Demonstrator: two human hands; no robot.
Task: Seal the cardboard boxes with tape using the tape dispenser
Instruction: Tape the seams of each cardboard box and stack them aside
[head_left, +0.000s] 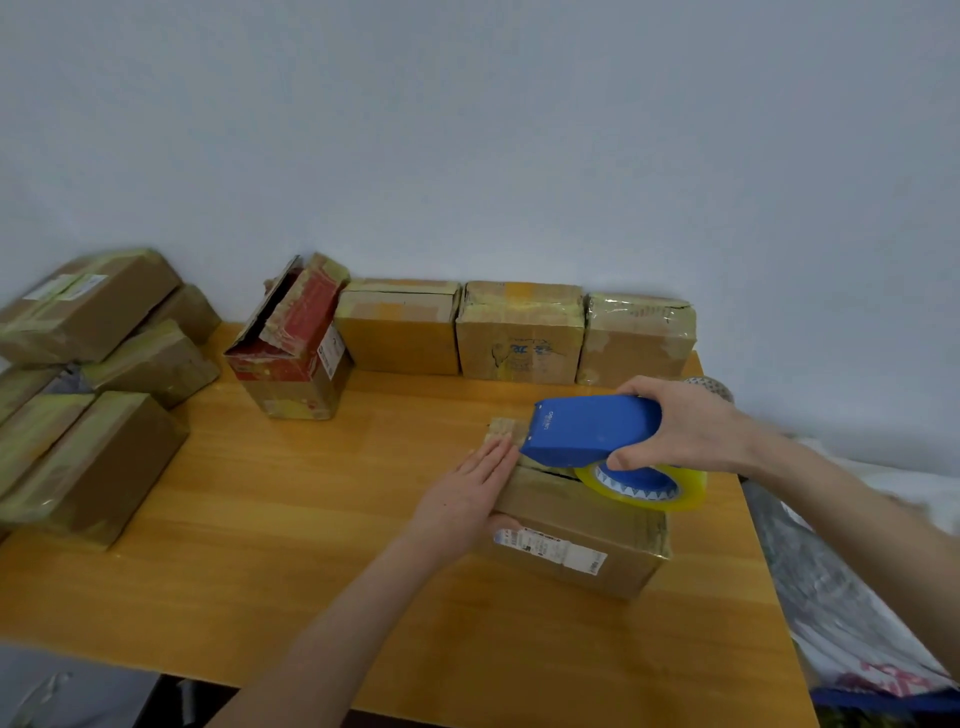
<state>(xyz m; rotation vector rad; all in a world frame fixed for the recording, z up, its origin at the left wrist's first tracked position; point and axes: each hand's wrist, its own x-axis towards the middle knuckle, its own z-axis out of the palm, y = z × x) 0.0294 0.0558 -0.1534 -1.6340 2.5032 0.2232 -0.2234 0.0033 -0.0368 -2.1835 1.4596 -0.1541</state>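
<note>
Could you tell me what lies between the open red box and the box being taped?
Only bare orange wooden tabletop, as the head view shows.

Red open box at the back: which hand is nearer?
Left. The left hand presses the near box, right of the red box; right hand, gripping the tape dispenser, is farther right.

Soft, even light washes a pale blue-grey painted wall (467, 130), which dims toward its upper corners. The glossy orange wooden table (311, 519) shows a mild sheen and only faint shadows beside the taped brown cardboard boxes (98, 467) at left. The blue plastic tape dispenser (587, 431) reads fairly crisp. Wide-angle bending and smear soften the crumpled grey plastic bag (831, 597) at near right.
</note>
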